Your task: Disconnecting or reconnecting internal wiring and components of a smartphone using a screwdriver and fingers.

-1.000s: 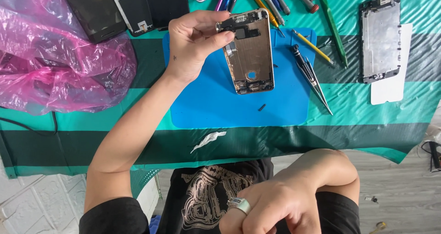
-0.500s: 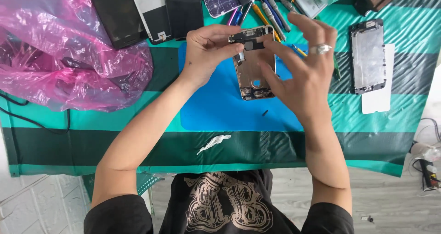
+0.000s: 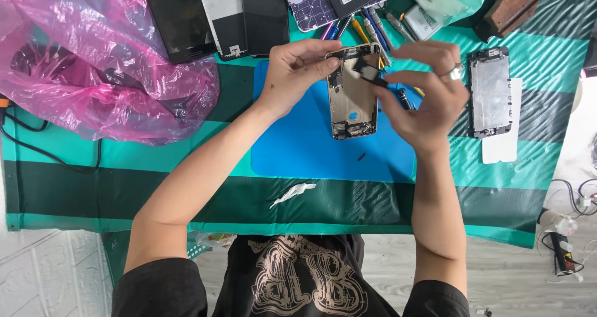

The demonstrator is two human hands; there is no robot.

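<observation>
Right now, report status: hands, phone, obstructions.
Left hand steadying opened phone housing at its top edge. Right hand pinching small black part above it. Screwdrivers crowd the mat's far edge.

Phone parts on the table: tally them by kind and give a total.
Opened phone housings: 2, one held in the left hand at, one lying at the right
Detached screen panels: 3
Small black part in the right hand: 1
Total: 6
</observation>
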